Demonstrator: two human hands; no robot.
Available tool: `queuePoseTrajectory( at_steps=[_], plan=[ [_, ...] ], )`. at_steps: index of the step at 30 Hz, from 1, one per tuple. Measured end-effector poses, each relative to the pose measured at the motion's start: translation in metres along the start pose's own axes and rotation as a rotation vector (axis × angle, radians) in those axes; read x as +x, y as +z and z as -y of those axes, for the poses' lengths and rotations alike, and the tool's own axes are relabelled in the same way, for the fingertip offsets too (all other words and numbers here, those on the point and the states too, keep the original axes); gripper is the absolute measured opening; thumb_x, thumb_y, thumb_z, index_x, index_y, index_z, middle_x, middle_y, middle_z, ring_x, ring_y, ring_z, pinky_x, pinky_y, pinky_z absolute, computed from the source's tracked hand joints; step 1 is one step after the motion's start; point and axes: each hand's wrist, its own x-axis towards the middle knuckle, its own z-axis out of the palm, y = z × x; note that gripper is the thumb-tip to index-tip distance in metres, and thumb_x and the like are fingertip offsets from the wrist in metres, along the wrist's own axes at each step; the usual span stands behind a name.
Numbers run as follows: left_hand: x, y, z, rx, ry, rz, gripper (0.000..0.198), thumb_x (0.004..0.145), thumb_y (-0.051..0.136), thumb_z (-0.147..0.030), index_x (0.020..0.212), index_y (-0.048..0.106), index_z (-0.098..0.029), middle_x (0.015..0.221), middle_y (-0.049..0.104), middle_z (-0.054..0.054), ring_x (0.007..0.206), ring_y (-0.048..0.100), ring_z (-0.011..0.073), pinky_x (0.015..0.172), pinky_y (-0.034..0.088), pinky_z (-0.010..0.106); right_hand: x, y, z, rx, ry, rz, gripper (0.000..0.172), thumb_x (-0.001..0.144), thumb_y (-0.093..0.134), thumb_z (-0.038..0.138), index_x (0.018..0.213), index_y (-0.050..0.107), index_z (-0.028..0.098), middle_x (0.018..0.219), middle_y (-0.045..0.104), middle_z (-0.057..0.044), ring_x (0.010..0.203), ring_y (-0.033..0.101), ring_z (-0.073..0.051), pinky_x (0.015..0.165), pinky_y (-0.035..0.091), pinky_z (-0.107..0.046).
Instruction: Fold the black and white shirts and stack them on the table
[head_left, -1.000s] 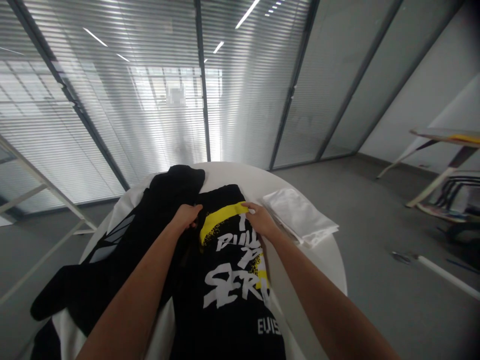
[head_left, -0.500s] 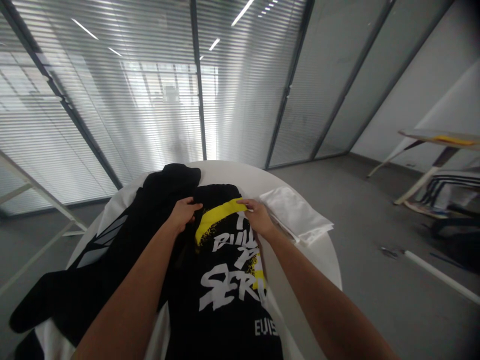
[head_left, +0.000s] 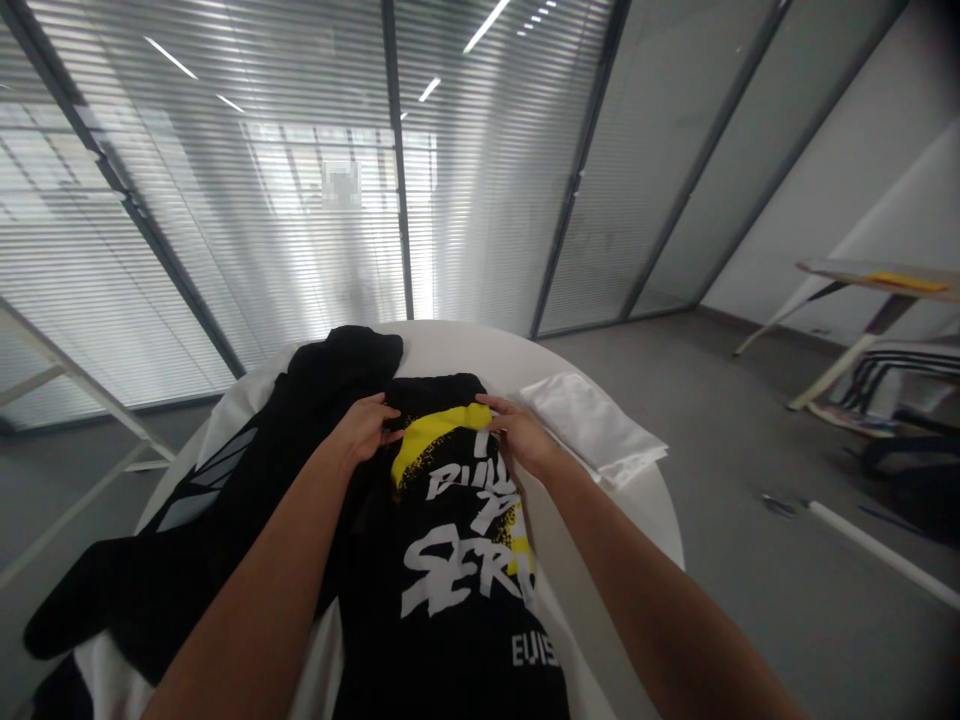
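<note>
A black T-shirt (head_left: pixel 442 520) with white lettering and a yellow brush-stroke print lies folded lengthwise into a narrow strip in front of me. My left hand (head_left: pixel 367 428) is at its left edge near the far end, fingers curled on the cloth. Across from it, my right hand (head_left: pixel 520 432) grips the right edge beside the yellow stripe. Some fingertips of both hands are hidden by the fabric. A black garment (head_left: pixel 247 500) with grey panels lies loosely heaped beside my left forearm.
The round table (head_left: pixel 465 345) has a white top. A folded white cloth (head_left: pixel 592 425) lies at its right side. Glass partitions with blinds (head_left: pixel 322 250) stand behind. At the right are a wooden-topped table (head_left: pixel 847 268) and a white pole (head_left: pixel 885 555) on the floor.
The T-shirt's far end has come slightly nearer and flatter. My left fingers have spread a little along the edge; both hands stay at the same sides of the shirt.
</note>
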Motion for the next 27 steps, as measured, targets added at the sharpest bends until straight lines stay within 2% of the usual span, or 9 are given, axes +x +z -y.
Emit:
queuePoseTrajectory(
  at_steps=[2,4,8,13,17,22,27],
  plan=[
    [-0.002,0.001,-0.002,-0.068,-0.006,0.041,0.038,0.065,0.064,-0.003,0.098,0.057,-0.021,0.099,0.060,0.003,0.082,0.061,0.0140,0.065,0.061,0.029,-0.001,0.003,0.003,0.021,-0.018,0.007,0.065,0.062,0.053,0.015,0.126,0.060,0.017,0.097,0.073,-0.004,0.091,0.068,-0.020,0.086,0.053,-0.034],
    [-0.006,0.001,-0.004,-0.119,0.022,0.135,0.042,0.065,0.060,-0.001,0.101,0.058,-0.022,0.103,0.061,0.003,0.086,0.061,0.0142,0.071,0.062,0.034,-0.003,0.005,0.007,0.062,-0.058,0.000,0.061,0.062,0.053,0.016,0.122,0.061,0.017,0.101,0.073,-0.005,0.096,0.067,-0.021,0.090,0.051,-0.035],
    [-0.015,0.003,-0.007,-0.154,0.125,0.290,0.055,0.064,0.060,-0.001,0.113,0.059,-0.026,0.114,0.063,0.003,0.096,0.063,0.0175,0.077,0.061,0.040,-0.003,0.004,0.016,0.284,-0.127,-0.010,0.053,0.060,0.055,0.013,0.113,0.062,0.017,0.107,0.071,-0.005,0.098,0.066,-0.021,0.089,0.050,-0.034],
    [-0.019,0.005,-0.009,-0.212,0.204,0.367,0.055,0.066,0.068,-0.009,0.117,0.061,-0.026,0.118,0.063,0.006,0.099,0.064,0.0220,0.077,0.060,0.043,0.002,0.001,0.015,0.379,0.069,-0.179,0.053,0.073,0.064,0.023,0.124,0.051,0.021,0.095,0.071,-0.003,0.075,0.066,-0.017,0.067,0.052,-0.029],
    [-0.019,0.005,-0.007,-0.227,0.210,0.419,0.043,0.067,0.071,-0.012,0.108,0.064,-0.022,0.111,0.066,0.006,0.096,0.065,0.0230,0.077,0.059,0.043,0.003,0.003,0.010,0.325,0.113,-0.157,0.057,0.070,0.071,0.024,0.123,0.052,0.021,0.099,0.070,-0.005,0.083,0.067,-0.019,0.070,0.054,-0.031],
    [-0.019,0.006,-0.007,-0.233,0.221,0.413,0.039,0.063,0.070,-0.008,0.100,0.064,-0.020,0.096,0.067,0.003,0.089,0.066,0.0212,0.076,0.058,0.042,0.003,0.000,0.009,0.274,-0.043,-0.206,0.072,0.058,0.070,0.011,0.126,0.050,0.026,0.097,0.069,0.000,0.088,0.065,-0.019,0.077,0.052,-0.033],
    [-0.017,0.011,-0.007,-0.273,0.306,0.346,0.044,0.056,0.071,-0.006,0.099,0.067,-0.017,0.090,0.068,0.002,0.085,0.066,0.0191,0.077,0.055,0.037,0.003,-0.009,0.019,0.271,-0.299,-0.211,0.073,0.057,0.068,0.015,0.128,0.052,0.026,0.093,0.067,0.003,0.091,0.062,-0.017,0.087,0.048,-0.033]
  ],
)
